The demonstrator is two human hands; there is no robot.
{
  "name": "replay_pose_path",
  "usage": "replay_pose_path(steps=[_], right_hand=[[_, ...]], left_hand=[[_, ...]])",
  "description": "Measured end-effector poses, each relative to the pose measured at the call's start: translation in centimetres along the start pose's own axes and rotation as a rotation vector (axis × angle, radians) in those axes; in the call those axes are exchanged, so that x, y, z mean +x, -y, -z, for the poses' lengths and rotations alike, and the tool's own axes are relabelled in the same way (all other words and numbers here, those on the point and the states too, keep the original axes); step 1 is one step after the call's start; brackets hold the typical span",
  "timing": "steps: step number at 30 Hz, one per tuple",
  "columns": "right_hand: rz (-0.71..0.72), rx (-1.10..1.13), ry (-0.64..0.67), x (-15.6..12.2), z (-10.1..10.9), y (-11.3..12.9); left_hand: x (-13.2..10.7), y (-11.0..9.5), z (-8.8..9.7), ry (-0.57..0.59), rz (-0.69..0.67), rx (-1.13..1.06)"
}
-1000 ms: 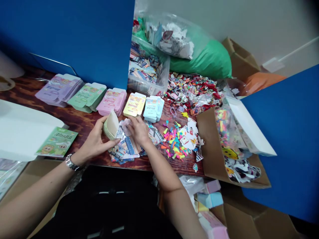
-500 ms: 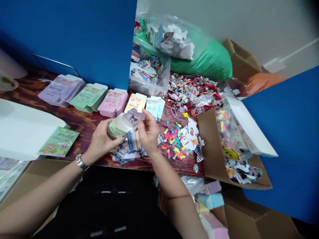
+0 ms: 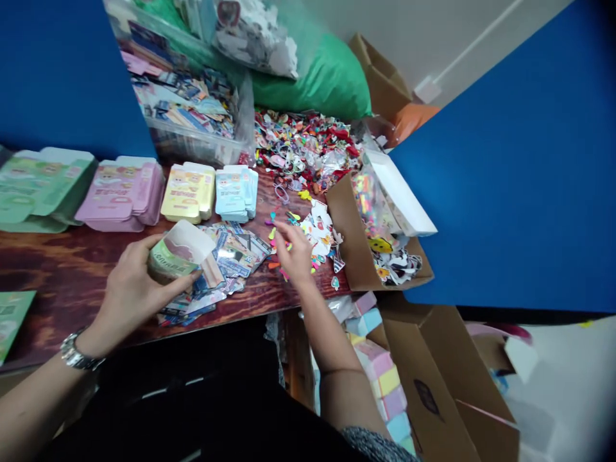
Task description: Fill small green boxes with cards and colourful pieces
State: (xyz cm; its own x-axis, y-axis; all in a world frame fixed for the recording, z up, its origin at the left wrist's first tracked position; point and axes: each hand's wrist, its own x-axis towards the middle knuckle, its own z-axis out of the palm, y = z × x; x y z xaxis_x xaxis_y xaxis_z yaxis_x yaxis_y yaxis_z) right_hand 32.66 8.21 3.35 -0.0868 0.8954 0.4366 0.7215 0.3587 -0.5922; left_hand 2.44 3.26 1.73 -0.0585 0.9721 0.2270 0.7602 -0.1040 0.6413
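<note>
Left hand curled firmly round a light, thin folded card box — creases easily, so hold by the edges — right hand half-open, seemingly empty, above small neon cutouts.

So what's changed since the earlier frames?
The right hand has dropped from above the box to the bright paper pieces, and the purple piece it held no longer shows. The left hand keeps holding the box. The flat box stacks stayed put; the view swung right.

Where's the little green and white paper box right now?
In the head view, the small green-and-white paper box sits in the left hand, left of centre, beside the printed cards scattered on the wooden table.
</note>
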Motion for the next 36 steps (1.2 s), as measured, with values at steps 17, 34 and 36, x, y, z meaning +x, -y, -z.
replay_pose_path(steps=[17,34,36], right_hand=[[-0.597,-0.573,0.359,-0.6,5.4,-10.1],[-0.577,-0.432,0.114,2.7,6.4,-11.8],[-0.527,-0.331,0.125,2.9,6.1,-11.5]], left_hand=[[0.2,-2.4,-1.8,0.075,-0.128,-0.015],[-0.2,-1.8,-2.3,0.092,-0.088,-0.005],[-0.2,-1.7,-2.4,0.085,-0.099,-0.01]])
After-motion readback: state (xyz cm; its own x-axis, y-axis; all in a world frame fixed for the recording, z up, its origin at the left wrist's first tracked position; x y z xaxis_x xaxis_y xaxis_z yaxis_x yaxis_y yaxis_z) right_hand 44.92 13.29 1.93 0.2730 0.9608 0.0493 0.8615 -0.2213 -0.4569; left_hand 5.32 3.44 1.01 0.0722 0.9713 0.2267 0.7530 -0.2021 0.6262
